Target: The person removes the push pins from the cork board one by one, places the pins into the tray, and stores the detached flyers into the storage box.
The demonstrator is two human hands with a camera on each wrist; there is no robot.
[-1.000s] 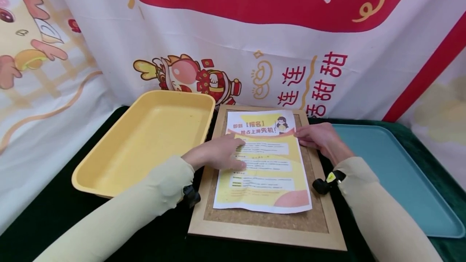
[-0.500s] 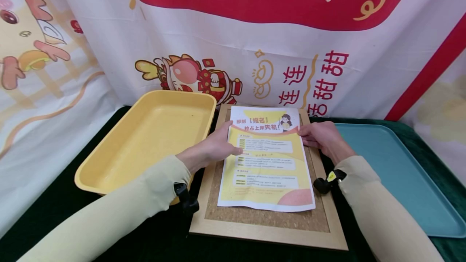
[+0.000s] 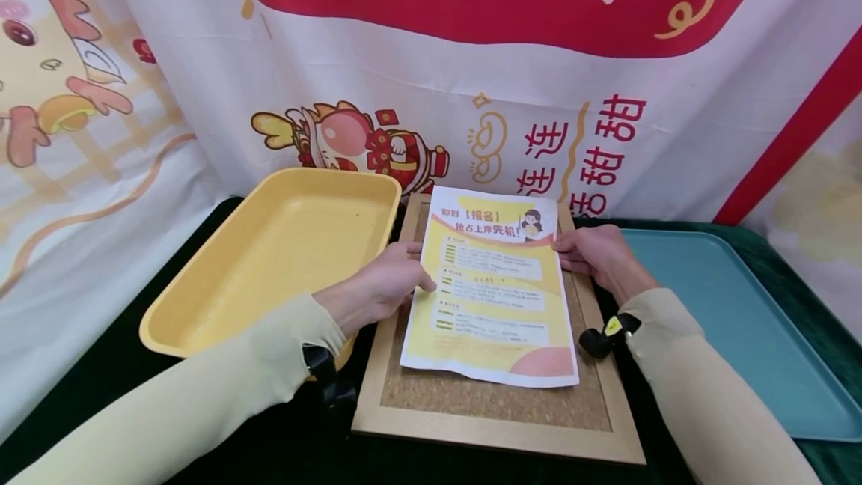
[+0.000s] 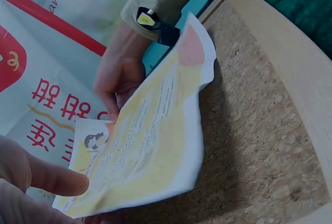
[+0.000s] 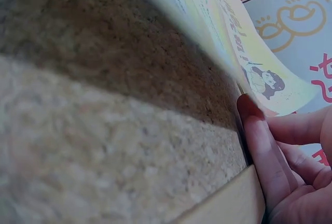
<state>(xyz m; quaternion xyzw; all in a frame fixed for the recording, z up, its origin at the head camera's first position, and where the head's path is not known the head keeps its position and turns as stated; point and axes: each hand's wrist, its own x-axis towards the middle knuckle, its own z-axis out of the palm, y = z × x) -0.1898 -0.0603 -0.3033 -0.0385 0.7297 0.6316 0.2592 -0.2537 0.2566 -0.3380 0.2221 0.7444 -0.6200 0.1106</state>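
A printed yellow and white paper sheet (image 3: 491, 335) is held over a wood-framed corkboard (image 3: 498, 404), its edges curving up off the cork in both wrist views. My left hand (image 3: 382, 283) pinches the sheet's left edge, thumb on the printed face and fingers behind it. At the opposite edge, near the top, my right hand (image 3: 595, 254) pinches it between thumb and fingers. In the right wrist view that right hand (image 5: 290, 156) lies close by the board's wooden frame (image 5: 228, 200), and the sheet's shadow falls across the cork.
To the left of the board stands a deep yellow tray (image 3: 269, 268), partly behind the left forearm. A flat teal tray (image 3: 727, 335) lies to the right. Dark green cloth (image 3: 283, 440) covers the table, and a printed white and red backdrop (image 3: 404, 58) hangs behind.
My left hand has moved from lying over the sheet to gripping its left edge. The sheet has risen slightly toward the board's top; my right hand has stayed at the right edge.
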